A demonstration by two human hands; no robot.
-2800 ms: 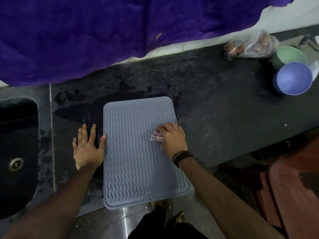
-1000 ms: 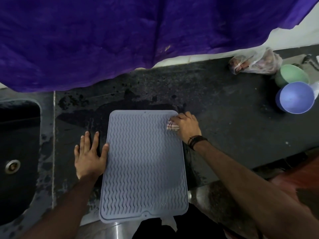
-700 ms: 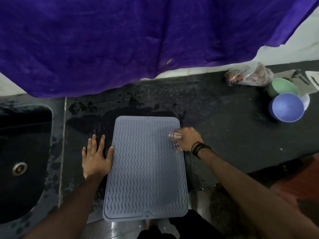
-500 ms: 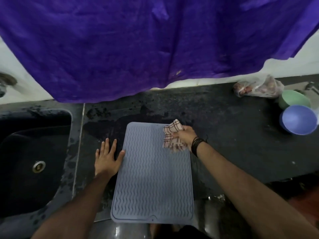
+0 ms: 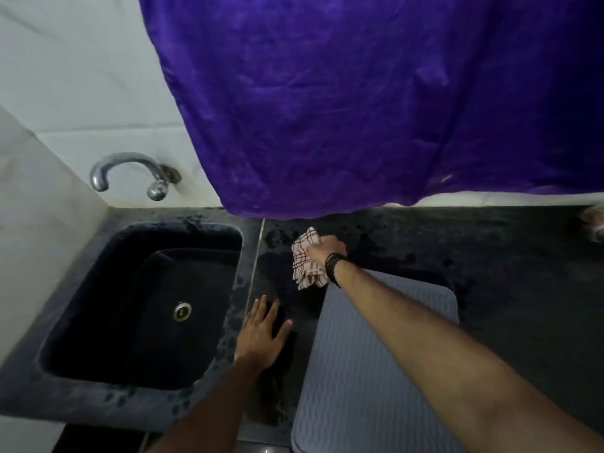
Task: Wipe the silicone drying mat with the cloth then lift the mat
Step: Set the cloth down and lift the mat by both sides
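The grey-blue silicone drying mat (image 5: 356,380) with a wavy ribbed surface lies flat on the dark counter, low and right of centre; my right forearm crosses over it. My right hand (image 5: 327,249) is shut on a checked cloth (image 5: 305,266), which hangs above the counter beyond the mat's far left corner. My left hand (image 5: 261,331) rests flat with fingers spread on the wet counter, a little left of the mat and not touching it.
A black sink (image 5: 143,305) with a drain sits at the left, a metal tap (image 5: 130,171) on the white wall above it. A large purple cloth (image 5: 359,103) hangs over the back of the counter (image 5: 490,250). A plastic bag (image 5: 593,223) shows at the right edge.
My right hand lifted the cloth off the mat and carried it left past the far left corner. My left hand came off the mat's edge. The view swung left toward the sink.
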